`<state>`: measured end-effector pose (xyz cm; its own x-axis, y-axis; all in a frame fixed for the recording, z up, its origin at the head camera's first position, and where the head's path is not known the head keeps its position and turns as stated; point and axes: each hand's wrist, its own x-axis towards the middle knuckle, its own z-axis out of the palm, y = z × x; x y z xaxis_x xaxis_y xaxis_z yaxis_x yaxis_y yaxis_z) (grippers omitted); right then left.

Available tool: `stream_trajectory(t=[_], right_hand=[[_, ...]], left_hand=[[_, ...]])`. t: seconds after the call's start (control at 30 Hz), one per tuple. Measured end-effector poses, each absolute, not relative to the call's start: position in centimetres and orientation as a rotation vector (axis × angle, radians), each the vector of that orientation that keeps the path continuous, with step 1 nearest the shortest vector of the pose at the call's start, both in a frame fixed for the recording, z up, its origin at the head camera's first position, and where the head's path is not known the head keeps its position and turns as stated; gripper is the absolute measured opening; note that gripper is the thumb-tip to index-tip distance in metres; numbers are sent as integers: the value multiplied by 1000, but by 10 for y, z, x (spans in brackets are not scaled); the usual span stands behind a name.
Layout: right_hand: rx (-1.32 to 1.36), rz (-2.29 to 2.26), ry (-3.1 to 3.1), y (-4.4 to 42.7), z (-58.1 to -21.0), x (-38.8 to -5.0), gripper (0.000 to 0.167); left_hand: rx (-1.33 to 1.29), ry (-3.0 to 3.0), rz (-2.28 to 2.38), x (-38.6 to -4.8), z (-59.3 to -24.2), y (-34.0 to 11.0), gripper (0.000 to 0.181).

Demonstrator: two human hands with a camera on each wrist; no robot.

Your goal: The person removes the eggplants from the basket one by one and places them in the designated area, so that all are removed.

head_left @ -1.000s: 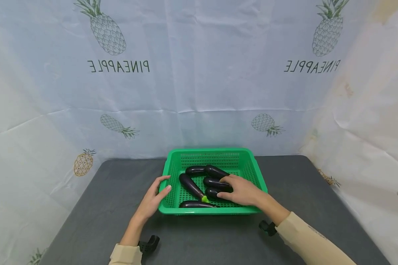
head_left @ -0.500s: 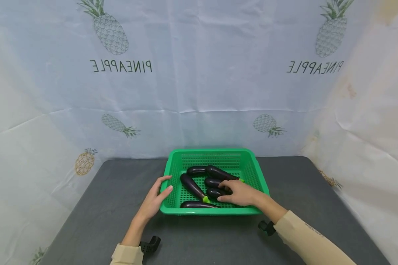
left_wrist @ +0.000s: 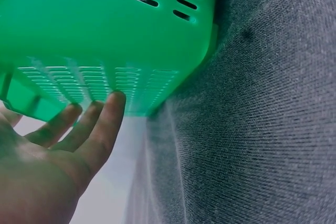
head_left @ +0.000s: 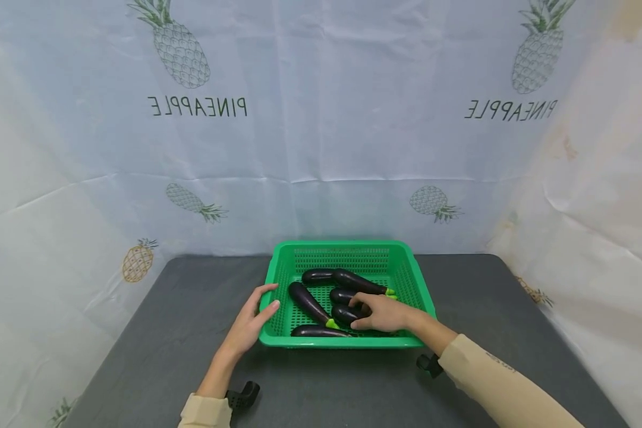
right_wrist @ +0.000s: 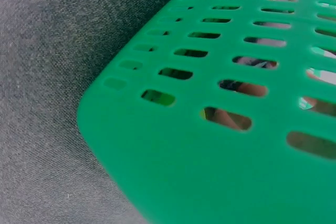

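Note:
A green plastic basket (head_left: 348,342) with slotted walls holds several dark purple eggplants. At its left rim, my left hand (head_left: 247,324) rests with thumb and forefinger over the edge; in the left wrist view its other fingers (left_wrist: 107,121) lie fairly straight against the outer wall. My right hand (head_left: 383,313) is inside the basket, fingers and thumb curled around an eggplant (head_left: 344,314) at right of centre. Another eggplant (head_left: 341,295) lies just behind that one. In the right wrist view the basket wall (right_wrist: 173,166) hides nearly all of the hand.
Other eggplants lie at the back (head_left: 359,281), the left (head_left: 309,304) and the front (head_left: 321,331) of the basket. The basket stands on a dark grey table (head_left: 321,386). Behind hangs a white pineapple-print curtain (head_left: 321,137).
My right hand has shifted slightly nearer, off the farther eggplants, and their green stem ends now show. The left hand stays on the rim. The whole view has drifted slightly right.

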<state>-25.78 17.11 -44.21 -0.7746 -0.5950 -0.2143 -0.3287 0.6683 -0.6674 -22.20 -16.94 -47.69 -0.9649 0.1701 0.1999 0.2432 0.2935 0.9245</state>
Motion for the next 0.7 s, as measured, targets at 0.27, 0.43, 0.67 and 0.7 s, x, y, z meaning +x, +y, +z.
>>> stream_trajectory(t=[0.27, 0.43, 0.67, 0.7], right_hand=[[-832, -894, 2479, 168, -445, -258, 38], [-820, -912, 2492, 169, -445, -258, 36], [-852, -959, 2484, 171, -441, -257, 36], [-853, -967, 2483, 171, -441, -257, 36]], left_hand=[[-377, -2480, -1784, -221, -476, -169, 49], [-368, -2485, -1787, -220, -475, -169, 49], [-369, -2482, -1782, -221, -475, -169, 48], [-373, -2477, -1788, -220, -475, -169, 48]])
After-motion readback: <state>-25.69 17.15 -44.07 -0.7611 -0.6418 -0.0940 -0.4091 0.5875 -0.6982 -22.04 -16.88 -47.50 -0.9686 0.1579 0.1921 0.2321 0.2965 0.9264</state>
